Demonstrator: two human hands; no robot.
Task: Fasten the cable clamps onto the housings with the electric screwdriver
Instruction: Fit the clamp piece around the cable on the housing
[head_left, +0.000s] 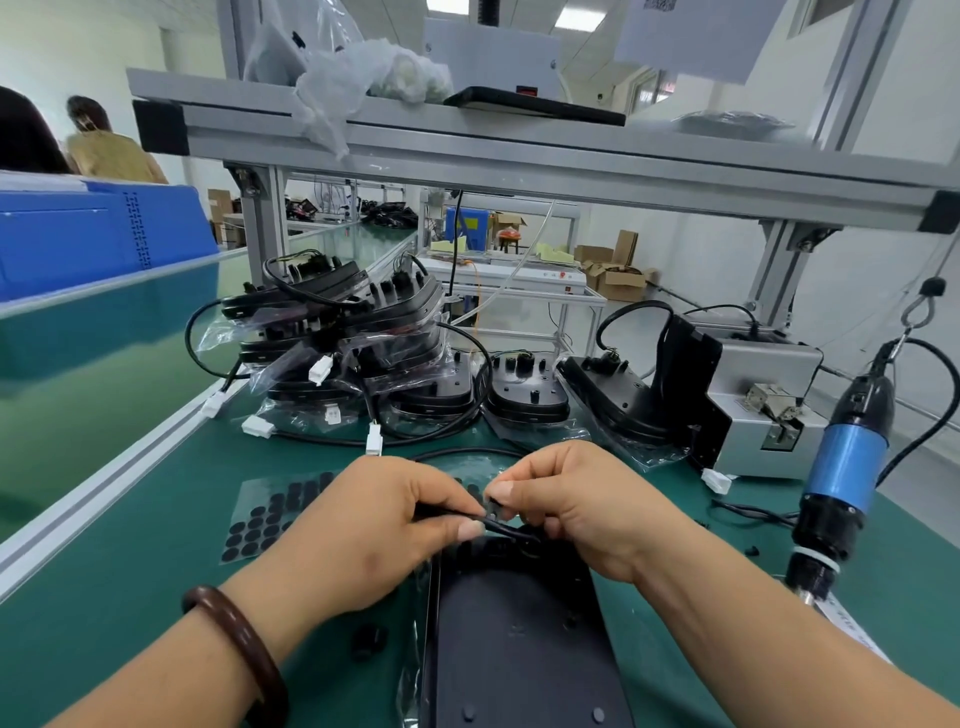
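Left hand: the thumb and forefinger are closed in a pinch on a black cable, just above the far end of the housing.
Right hand: the thumb and forefinger are closed in a pinch on a small black cable clamp; the clamp is held against the cable and is mostly hidden by the fingers.
Housing: a black housing is laid flat at the near edge of the table, under both wrists.
Electric screwdriver: it is hung from a hook near the right edge of the table, tip down, and is touched by neither hand.
Stacked housings: black housings with cables are piled toward the far edge.
Grey box: it is set near the far right corner.
Sheet of black round pads: it is laid flat, left of the left hand.
Bracelet: a dark band is worn on the left wrist.
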